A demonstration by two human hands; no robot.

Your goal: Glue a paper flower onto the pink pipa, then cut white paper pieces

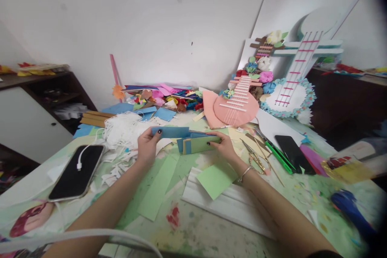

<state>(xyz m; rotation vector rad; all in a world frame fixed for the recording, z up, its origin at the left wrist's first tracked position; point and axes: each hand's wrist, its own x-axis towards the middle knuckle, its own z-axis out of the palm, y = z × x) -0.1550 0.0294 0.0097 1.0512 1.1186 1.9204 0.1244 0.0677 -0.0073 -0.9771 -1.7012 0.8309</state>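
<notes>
My left hand pinches the left end of a blue paper strip, thumb in front. In my right hand is a small bundle of green and blue paper strips, gripped at its right end. The blue strip's right end meets or overlaps the bundle; I cannot tell whether they are joined. Below the hands a long green paper strip lies on the table. A green paper square rests on a white grooved board under my right forearm.
Scissors, a green cutter and a dark phone lie right. Left are a larger phone and tangled white string. Paper instruments, a pink one and a white one, stand behind. A white cable crosses the front.
</notes>
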